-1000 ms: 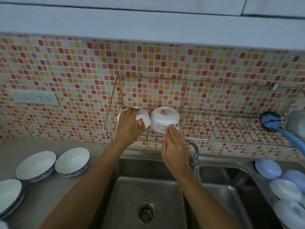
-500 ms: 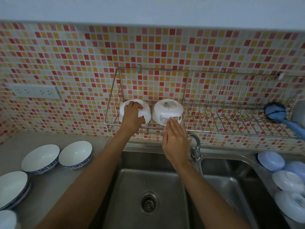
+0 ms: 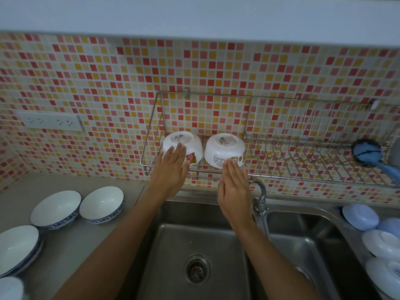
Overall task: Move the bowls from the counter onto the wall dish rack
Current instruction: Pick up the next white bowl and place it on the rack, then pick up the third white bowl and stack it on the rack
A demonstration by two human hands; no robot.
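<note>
Head view shows two white upturned bowls (image 3: 225, 149) side by side at the left end of the wire wall rack (image 3: 303, 148), the flat, spread left hand (image 3: 170, 169) touching one, the right hand (image 3: 234, 187) likewise slack by the other.

Dim, flat indoor light, soft shadows in the sink basin (image 3: 201, 245), wide-angle bowing at the edges.

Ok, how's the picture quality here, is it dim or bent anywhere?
Head view: dim overall, sharp enough to show the print on the white bowls; wide-angle bending curves the cabinet edge and the wall dish rack; soft glare on the sink; edges darken at the right.
</note>
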